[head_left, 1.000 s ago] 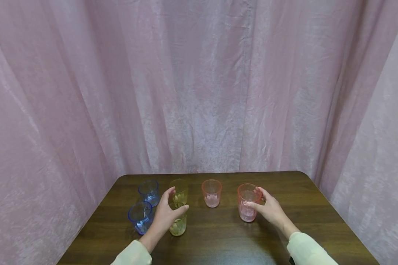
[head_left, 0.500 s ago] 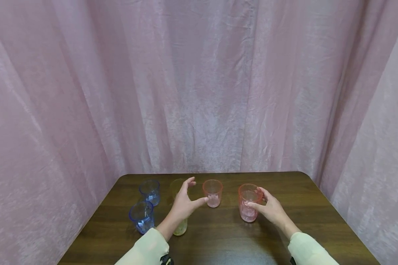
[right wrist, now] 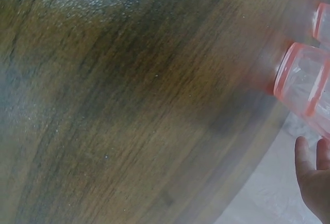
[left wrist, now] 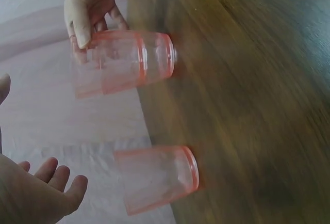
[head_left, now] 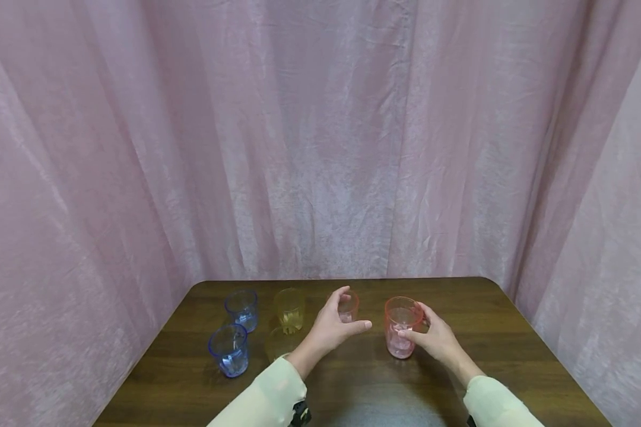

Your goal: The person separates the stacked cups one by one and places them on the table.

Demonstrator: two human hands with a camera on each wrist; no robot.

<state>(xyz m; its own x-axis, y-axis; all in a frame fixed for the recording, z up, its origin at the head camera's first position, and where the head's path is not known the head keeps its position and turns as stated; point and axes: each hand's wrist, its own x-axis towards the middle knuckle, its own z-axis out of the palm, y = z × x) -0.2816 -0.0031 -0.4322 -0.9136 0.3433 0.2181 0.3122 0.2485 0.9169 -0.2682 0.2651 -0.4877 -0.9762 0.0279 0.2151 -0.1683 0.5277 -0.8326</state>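
Note:
My right hand (head_left: 432,341) grips a pink clear tumbler (head_left: 397,341) that stands upright at the right of the table, thumb in front and fingers behind. In the left wrist view this tumbler (left wrist: 124,61) shows a second rim and base line inside, like two nested together. My left hand (head_left: 333,326) is held open, thumb and fingers spread around air. It is in front of another pink tumbler (head_left: 349,302) and partly hides it; in the left wrist view that tumbler (left wrist: 157,177) stands apart from the left fingers (left wrist: 59,177).
Two blue tumblers (head_left: 241,311) (head_left: 229,350) stand at the left of the wooden table (head_left: 459,302). A yellow tumbler (head_left: 289,311) is at the back, with another yellow tumbler (head_left: 279,343) partly behind the left sleeve. A pink curtain (head_left: 320,148) hangs behind.
My left hand has moved right, from over the yellow tumblers to in front of the single pink tumbler, staying spread. My right hand stays on its pink tumbler.

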